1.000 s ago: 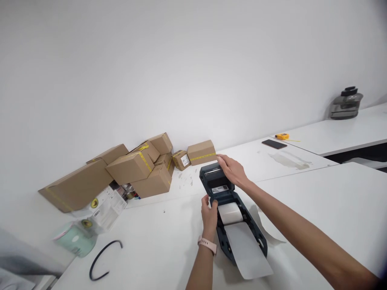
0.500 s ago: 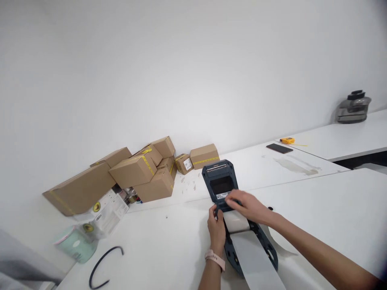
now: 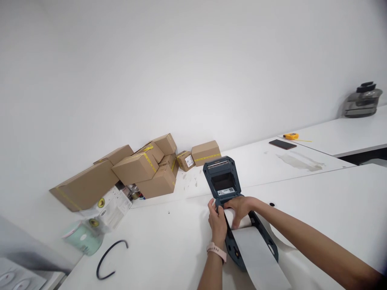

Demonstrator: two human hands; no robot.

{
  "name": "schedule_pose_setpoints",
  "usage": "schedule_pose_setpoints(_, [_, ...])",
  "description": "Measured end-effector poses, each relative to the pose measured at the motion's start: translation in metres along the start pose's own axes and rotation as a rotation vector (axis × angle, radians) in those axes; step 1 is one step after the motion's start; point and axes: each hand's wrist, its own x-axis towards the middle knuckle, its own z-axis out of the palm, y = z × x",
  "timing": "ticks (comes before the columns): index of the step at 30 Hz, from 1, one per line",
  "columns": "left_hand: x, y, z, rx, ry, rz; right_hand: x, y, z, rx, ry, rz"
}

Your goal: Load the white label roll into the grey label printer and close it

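Observation:
A dark blue label printer (image 3: pixel 235 262) stands on the white table with its lid (image 3: pixel 222 181) raised. In its bay sits a white label roll (image 3: pixel 246 220), from which a wide strip of paper (image 3: pixel 256 251) runs over the front toward me. My left hand (image 3: pixel 217 223), a pink band on its wrist, grips the printer's left edge by the hinge. My right hand (image 3: pixel 240 209) reaches in from the right and is closed over the roll, thumb on its front side; some fingertips are hidden inside the bay.
Cardboard boxes (image 3: pixel 136 167) are stacked at the wall, left of the printer. A mint-green tub (image 3: pixel 84 237) and a black curved strip (image 3: pixel 104 259) lie nearer left. Farther right are a phone (image 3: pixel 282 144), a yellow tape measure (image 3: pixel 290 136) and a dark clear container (image 3: pixel 363 102).
My right hand has moved down from near the lid's hinge onto the label roll. My left hand stays at the printer's edge. The view has shifted slightly.

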Motion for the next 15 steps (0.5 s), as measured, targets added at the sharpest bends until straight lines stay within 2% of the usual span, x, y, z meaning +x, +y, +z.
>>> schedule_pose_setpoints(4, [-0.001,-0.001,0.000,0.004,0.001,-0.028,-0.008,-0.002,-0.016,0.088,-0.156,0.025])
schedule_pose_setpoints(7, [-0.001,-0.001,0.000,0.009,0.002,-0.021,-0.021,-0.006,-0.032,0.151,-0.140,-0.017])
schedule_pose_setpoints(9, [-0.001,-0.001,-0.001,0.005,-0.005,-0.010,-0.038,-0.007,-0.040,0.304,-0.095,-0.114])
schedule_pose_setpoints(12, [-0.002,-0.003,0.000,-0.018,-0.013,-0.003,-0.084,0.004,-0.038,0.593,0.072,-0.283])
schedule_pose_setpoints(15, [-0.002,-0.005,0.001,-0.035,-0.001,0.016,-0.146,0.036,-0.012,0.662,0.445,-0.277])
